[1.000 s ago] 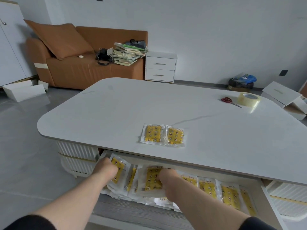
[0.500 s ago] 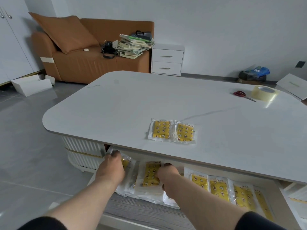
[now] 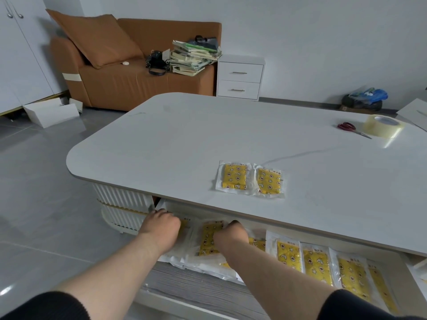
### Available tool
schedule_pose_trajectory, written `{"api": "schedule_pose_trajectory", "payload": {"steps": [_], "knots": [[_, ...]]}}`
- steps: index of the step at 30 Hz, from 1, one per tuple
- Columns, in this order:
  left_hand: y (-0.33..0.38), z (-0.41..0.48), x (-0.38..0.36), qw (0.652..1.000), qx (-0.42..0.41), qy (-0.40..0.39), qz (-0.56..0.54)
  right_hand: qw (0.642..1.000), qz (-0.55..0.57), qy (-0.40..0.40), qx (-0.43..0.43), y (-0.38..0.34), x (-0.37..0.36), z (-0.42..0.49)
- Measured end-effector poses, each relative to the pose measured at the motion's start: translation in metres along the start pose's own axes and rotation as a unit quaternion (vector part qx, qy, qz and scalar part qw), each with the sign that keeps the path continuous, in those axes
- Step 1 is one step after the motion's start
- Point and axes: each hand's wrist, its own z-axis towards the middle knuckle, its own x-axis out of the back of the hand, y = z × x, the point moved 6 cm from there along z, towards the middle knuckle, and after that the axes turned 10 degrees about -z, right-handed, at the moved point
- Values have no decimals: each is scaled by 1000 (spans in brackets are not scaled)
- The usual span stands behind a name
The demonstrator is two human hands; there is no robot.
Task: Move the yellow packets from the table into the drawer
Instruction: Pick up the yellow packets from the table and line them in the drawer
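The table fills the centre. Its drawer is pulled out at 6 o'clock, with drawer packets in a row toward 4 o'clock. Two packets lie side by side on the table, just 4 o'clock of centre. The left hand and right hand rest on drawer packets. Their fingers are hidden under the table edge, so I cannot tell the grip.

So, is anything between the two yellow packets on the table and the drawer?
Nothing visible does. The table is bare between the packets and its near edge; the drawer below is open. The left hand and right hand are inside it.
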Motion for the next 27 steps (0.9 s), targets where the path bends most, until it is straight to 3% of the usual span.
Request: {"api": "schedule_pose_trajectory", "payload": {"steps": [2,5,11,13,15,17,19,27], "knots": [[-6,-1,1,999,-23,-10,-34,999,44,14,-7,-1,4,-2],[-15,-4,2,994,-53,-27,-95,1000,25,14,-3,-5,7,-3],[-16,-13,-6,992,-110,-48,-42,991,-99,40,86,-11,12,-17],[-17,-15,-7,992,-109,-57,-29,963,-202,86,157,-17,19,-26],[-18,-17,-8,992,-108,-51,-32,913,-293,125,254,-20,20,-35],[-19,-16,-8,993,-100,-40,-45,857,-360,122,349,-21,9,-40],[-18,-15,-8,993,-99,-27,-58,823,-398,96,394,-19,-4,-41],[-11,-10,-20,992,-116,-16,-50,819,-395,97,404,-23,-18,-29]]}}
